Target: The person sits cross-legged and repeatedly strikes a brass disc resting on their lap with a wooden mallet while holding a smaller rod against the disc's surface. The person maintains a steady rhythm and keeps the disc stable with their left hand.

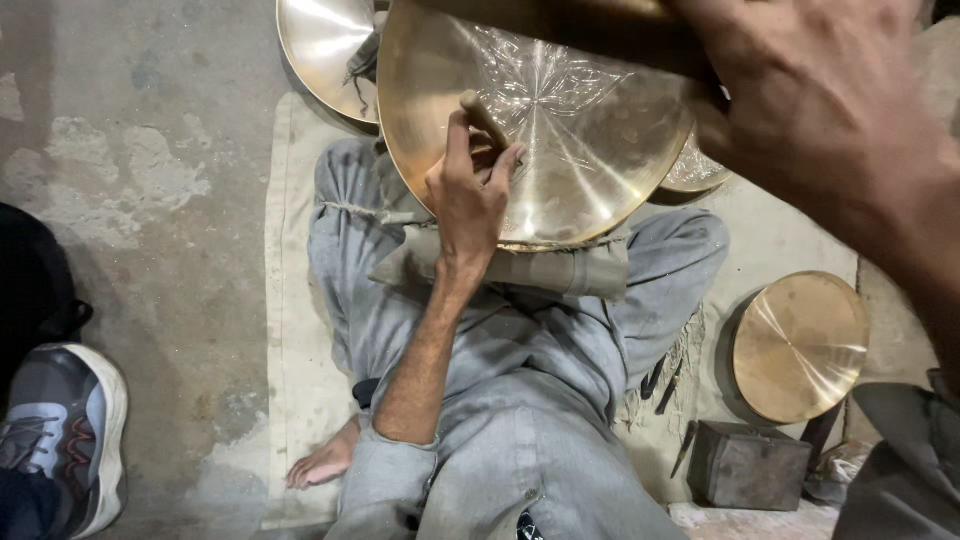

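Head view: big shiny brass plate (560, 130) tilted on lap, faint star lines scratched across it; left hand (470, 195) pinching wooden-handled tool (487, 122) against it; right hand (830, 110) spread, blurred, near rim.

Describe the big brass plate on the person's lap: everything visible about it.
The brass plate is a wide, round, shallow dish of golden, polished-looking metal with a low raised rim. Fine lines radiate from its centre, catching bright glare. It lies tilted on the crossed legs, over a folded grey cloth. The left hand presses a short wooden-handled tool against its face. The right hand, blurred and close to the camera, covers its upper right edge beside a dark bar; whether it grips anything is unclear. Another plate lies behind it.
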